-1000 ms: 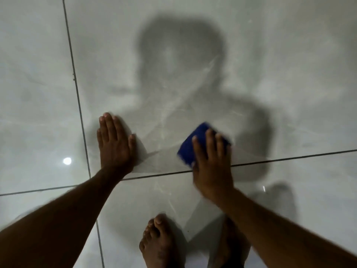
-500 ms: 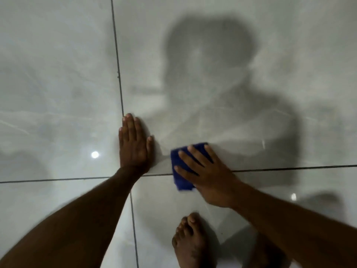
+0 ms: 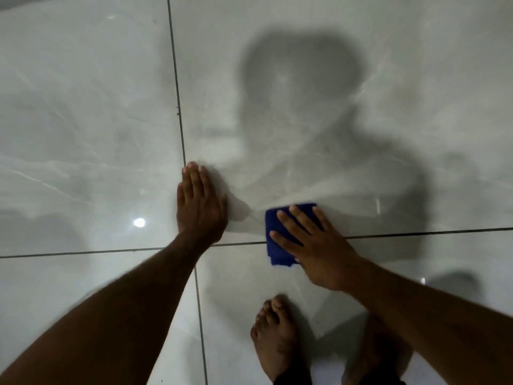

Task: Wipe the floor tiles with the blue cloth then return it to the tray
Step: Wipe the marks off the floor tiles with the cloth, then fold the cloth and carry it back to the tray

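While the right hand [image 3: 313, 251] lies flat with fingers spread on the cloth [image 3: 273, 237], pressing it across a grout line [image 3: 416, 234], the left hand [image 3: 198, 207] rests open and empty on the floor [image 3: 83, 134] just left of it, glossy grey tiles shadowed beyond.
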A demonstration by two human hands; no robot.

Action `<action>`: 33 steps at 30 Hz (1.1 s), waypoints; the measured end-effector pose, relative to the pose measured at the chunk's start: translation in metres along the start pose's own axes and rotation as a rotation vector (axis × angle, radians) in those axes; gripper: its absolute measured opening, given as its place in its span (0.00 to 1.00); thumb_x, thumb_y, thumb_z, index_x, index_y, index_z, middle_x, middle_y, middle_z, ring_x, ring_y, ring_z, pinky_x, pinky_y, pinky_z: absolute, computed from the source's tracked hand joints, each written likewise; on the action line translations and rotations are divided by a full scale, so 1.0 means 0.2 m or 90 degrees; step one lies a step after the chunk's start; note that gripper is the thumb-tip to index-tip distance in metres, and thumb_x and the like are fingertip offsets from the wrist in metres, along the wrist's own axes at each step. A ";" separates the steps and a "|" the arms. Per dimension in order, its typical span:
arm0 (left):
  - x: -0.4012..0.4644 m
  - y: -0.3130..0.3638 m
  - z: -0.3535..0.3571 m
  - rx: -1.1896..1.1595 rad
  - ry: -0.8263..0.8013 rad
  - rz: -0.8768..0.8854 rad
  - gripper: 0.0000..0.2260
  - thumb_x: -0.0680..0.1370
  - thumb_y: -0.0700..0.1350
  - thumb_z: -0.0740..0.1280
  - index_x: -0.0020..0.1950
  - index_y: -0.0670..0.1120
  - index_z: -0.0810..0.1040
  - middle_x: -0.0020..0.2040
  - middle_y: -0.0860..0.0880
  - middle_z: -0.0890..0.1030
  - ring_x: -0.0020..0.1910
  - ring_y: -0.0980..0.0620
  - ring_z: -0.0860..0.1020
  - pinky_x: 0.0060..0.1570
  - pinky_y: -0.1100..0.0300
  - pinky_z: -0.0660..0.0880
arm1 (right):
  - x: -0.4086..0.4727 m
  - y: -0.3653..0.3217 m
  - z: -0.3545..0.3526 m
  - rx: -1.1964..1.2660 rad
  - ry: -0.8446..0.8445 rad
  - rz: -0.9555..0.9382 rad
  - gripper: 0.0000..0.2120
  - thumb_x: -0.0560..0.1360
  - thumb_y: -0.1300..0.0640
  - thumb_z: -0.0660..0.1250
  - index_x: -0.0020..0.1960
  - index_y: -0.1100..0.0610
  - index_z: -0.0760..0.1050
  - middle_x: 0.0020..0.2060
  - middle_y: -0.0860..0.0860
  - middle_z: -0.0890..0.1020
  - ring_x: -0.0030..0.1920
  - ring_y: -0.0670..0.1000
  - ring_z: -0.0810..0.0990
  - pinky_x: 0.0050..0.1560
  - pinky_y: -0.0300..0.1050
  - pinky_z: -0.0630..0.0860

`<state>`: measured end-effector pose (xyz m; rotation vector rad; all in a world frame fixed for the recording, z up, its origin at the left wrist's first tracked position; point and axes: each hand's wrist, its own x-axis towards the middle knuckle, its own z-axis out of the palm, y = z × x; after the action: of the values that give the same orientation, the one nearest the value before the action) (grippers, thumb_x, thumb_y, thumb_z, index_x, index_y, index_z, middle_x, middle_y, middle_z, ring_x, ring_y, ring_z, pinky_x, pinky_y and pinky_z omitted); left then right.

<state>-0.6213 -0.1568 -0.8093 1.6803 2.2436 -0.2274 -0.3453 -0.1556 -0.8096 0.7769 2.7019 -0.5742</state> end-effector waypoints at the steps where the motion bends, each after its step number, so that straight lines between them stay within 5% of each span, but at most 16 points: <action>1: -0.02 0.05 -0.02 -0.015 0.007 -0.031 0.33 0.82 0.55 0.52 0.78 0.35 0.46 0.79 0.33 0.50 0.79 0.36 0.49 0.77 0.42 0.53 | -0.04 0.06 -0.01 -0.009 -0.027 -0.003 0.46 0.69 0.52 0.73 0.80 0.48 0.52 0.80 0.57 0.54 0.79 0.63 0.53 0.75 0.71 0.53; 4: -0.14 0.28 -0.04 -0.074 -0.007 -0.087 0.31 0.80 0.57 0.54 0.76 0.38 0.56 0.74 0.36 0.64 0.73 0.37 0.63 0.72 0.44 0.62 | -0.04 0.16 -0.08 0.006 -0.035 0.110 0.43 0.72 0.47 0.70 0.80 0.47 0.50 0.81 0.57 0.51 0.79 0.63 0.51 0.75 0.70 0.53; 6: -0.25 0.45 -0.03 -0.067 -0.020 -0.034 0.24 0.79 0.59 0.55 0.66 0.43 0.67 0.61 0.41 0.76 0.57 0.42 0.74 0.58 0.47 0.72 | -0.02 0.15 -0.11 0.052 -0.045 0.153 0.46 0.71 0.43 0.69 0.81 0.48 0.47 0.81 0.57 0.47 0.80 0.62 0.47 0.75 0.69 0.51; 10: -0.39 0.70 0.02 -0.228 -0.092 -0.071 0.15 0.79 0.56 0.60 0.55 0.45 0.74 0.50 0.46 0.79 0.48 0.47 0.75 0.48 0.52 0.73 | -0.04 0.18 -0.15 0.204 -0.035 0.270 0.54 0.69 0.40 0.71 0.80 0.58 0.41 0.81 0.58 0.43 0.80 0.60 0.42 0.78 0.59 0.49; 15: -0.33 0.78 0.00 -0.411 -0.106 -0.232 0.06 0.77 0.51 0.65 0.46 0.49 0.72 0.43 0.52 0.74 0.37 0.57 0.74 0.32 0.67 0.66 | 0.02 0.18 -0.27 0.209 0.018 0.380 0.44 0.69 0.48 0.74 0.77 0.59 0.56 0.72 0.59 0.67 0.69 0.61 0.67 0.66 0.57 0.69; 18: -0.30 0.80 -0.15 -0.467 -0.116 -0.236 0.05 0.77 0.47 0.65 0.45 0.46 0.74 0.42 0.53 0.71 0.37 0.56 0.72 0.36 0.62 0.72 | 0.03 0.17 -0.42 0.367 -0.025 0.476 0.37 0.67 0.54 0.78 0.70 0.62 0.66 0.64 0.61 0.74 0.63 0.62 0.73 0.61 0.56 0.75; 21: -0.33 0.83 -0.48 -0.559 -0.127 -0.246 0.05 0.77 0.48 0.64 0.49 0.48 0.71 0.41 0.55 0.73 0.38 0.57 0.74 0.35 0.61 0.72 | -0.05 0.14 -0.72 0.581 -0.044 0.541 0.32 0.64 0.59 0.80 0.64 0.62 0.71 0.59 0.59 0.79 0.58 0.60 0.79 0.58 0.55 0.79; 24: -0.43 0.82 -1.02 -0.636 -0.098 -0.201 0.06 0.77 0.46 0.66 0.52 0.50 0.71 0.43 0.54 0.77 0.42 0.55 0.78 0.39 0.60 0.77 | -0.25 0.01 -1.20 0.615 -0.030 0.564 0.36 0.62 0.59 0.79 0.67 0.61 0.68 0.61 0.58 0.77 0.60 0.59 0.77 0.59 0.55 0.79; 29: -0.79 0.85 -2.08 -0.697 -0.152 -0.099 0.06 0.77 0.43 0.67 0.48 0.54 0.74 0.44 0.52 0.80 0.43 0.51 0.81 0.39 0.57 0.79 | -0.81 -0.38 -2.11 0.844 0.103 0.575 0.14 0.74 0.59 0.67 0.56 0.55 0.66 0.51 0.52 0.77 0.47 0.48 0.78 0.46 0.48 0.78; 33: -1.08 0.93 -2.90 -0.777 -0.240 -0.067 0.06 0.79 0.43 0.66 0.54 0.52 0.75 0.48 0.48 0.83 0.45 0.52 0.83 0.40 0.58 0.81 | -1.19 -0.68 -2.86 0.894 0.248 0.564 0.11 0.77 0.60 0.64 0.58 0.54 0.68 0.49 0.49 0.79 0.47 0.48 0.79 0.43 0.42 0.76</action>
<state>-0.4849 -0.1125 -0.1800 0.7565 1.5666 0.6306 -0.3095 -0.1138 -0.1772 2.3130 1.4361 -2.1391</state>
